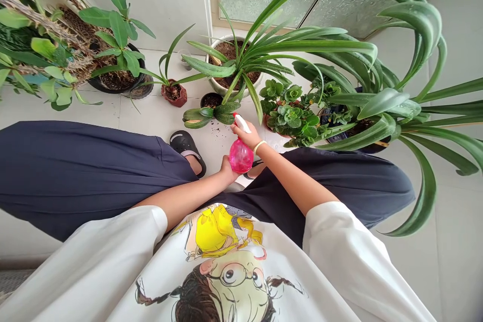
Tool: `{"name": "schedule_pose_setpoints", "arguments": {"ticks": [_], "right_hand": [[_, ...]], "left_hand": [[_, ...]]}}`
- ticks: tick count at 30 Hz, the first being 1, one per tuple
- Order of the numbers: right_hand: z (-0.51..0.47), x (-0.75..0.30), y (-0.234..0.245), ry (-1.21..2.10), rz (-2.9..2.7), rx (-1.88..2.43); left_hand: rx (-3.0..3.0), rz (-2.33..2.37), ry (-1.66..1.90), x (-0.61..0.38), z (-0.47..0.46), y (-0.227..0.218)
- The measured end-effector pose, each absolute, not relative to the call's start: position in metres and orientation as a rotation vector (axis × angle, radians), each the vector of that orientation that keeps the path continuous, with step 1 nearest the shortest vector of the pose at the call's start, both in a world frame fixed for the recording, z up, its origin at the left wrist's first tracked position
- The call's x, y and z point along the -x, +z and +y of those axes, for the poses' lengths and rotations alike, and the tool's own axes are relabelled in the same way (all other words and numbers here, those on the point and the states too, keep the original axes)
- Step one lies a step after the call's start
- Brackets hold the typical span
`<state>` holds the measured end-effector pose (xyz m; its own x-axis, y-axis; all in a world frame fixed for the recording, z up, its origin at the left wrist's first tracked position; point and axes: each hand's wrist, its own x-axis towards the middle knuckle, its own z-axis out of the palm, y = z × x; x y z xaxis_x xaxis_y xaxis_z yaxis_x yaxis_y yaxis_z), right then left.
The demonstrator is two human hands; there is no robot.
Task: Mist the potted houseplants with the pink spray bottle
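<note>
Right hand (249, 137): I am gripping the pink bottle (241, 157) by its white spray head (243, 124).
Left hand (228, 168): I am cupping its lower left side, fingertips hidden.
Bottle: sitting twelve o'clock from my chest; probably feeling light, stiff, slippery when wet.
Hold: I am favouring head above, support beneath.
Small dark pot (212, 100): standing at eleven o'clock.
Succulent (292, 109): spreading at one-thirty.

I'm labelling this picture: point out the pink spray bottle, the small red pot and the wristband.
Pink spray bottle (241, 157): head view, round body.
Small red pot (180, 99): head view, outer wall.
Wristband (258, 147): head view, outer side.
</note>
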<state>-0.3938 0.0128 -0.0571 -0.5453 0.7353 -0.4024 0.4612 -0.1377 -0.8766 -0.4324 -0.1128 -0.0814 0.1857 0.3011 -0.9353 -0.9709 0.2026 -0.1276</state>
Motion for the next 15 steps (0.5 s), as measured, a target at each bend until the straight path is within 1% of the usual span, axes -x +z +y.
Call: {"name": "schedule_pose_setpoints", "arguments": {"ticks": [3,9,15], "right_hand": [[0.0126,0.3925,-0.0568,1.801,-1.863,1.288],[0.0116,0.3906,-0.0625,1.758,-1.793,1.439],[0.0134,0.3911,-0.0581,1.774,-1.831,1.253]], "left_hand": [[0.954,0.973,1.136,0.4349,-0.1114,-0.0808],[0.907,0.991,1.127,0.4325,-0.1099,-0.0788],[0.918,1.063,1.129,0.4342,-0.1111,-0.0855]]}}
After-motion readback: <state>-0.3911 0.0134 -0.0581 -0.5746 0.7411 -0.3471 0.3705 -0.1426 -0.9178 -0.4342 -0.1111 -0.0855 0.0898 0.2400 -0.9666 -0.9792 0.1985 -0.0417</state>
